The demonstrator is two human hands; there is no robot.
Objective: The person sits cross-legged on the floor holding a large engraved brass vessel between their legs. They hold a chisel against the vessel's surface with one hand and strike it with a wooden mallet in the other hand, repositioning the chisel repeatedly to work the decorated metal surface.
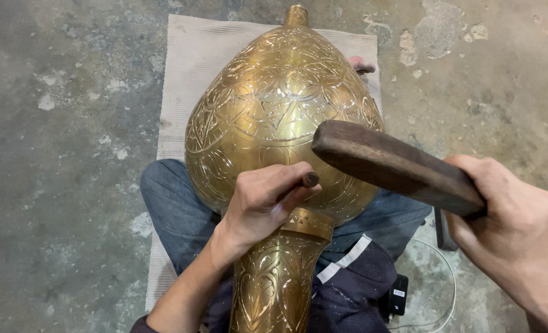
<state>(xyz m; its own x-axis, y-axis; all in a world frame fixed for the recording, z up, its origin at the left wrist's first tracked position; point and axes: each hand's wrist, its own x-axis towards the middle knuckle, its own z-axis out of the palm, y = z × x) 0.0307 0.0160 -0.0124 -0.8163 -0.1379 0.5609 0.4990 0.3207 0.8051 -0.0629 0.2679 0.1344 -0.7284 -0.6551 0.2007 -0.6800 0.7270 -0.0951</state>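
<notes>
A large engraved brass vessel (274, 105) lies across my lap, its bulbous body pointing away and its narrow neck (274, 277) toward me. My left hand (264, 200) is closed around a small metal chisel (309, 180) whose blunt end sticks out of the fist; the hand rests on the vessel's lower body. My right hand (514, 228) grips a dark wooden mallet block (391, 163), held just right of and slightly above the chisel's end, apart from it.
A beige ribbed mat (193, 55) lies under the vessel on the rough concrete floor (58, 154). My knees in blue jeans (169, 203) flank the vessel. A small black device with a white cable (398, 296) sits by my right leg.
</notes>
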